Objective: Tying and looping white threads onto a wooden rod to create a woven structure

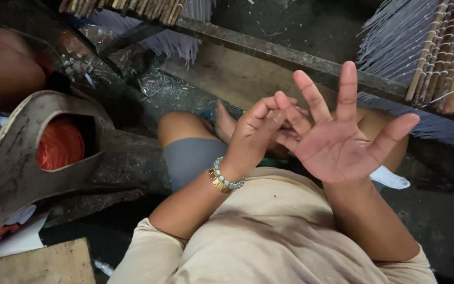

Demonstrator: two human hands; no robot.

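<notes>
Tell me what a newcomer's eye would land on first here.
The right hand, palm up and spread wide at centre, with the left hand pinching at its fingers. Next, the bracelets on the left wrist, and the orange spool showing through a grey frame at far left.

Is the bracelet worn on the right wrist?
No, the beaded bracelet sits on the wrist of the left hand; the open right hand has a bare wrist.

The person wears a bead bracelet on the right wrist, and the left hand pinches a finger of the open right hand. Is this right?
Not quite. The head view shows the bead bracelet on the left wrist, not the right. The rest holds: the left hand pinches a finger of the open right hand.
</notes>
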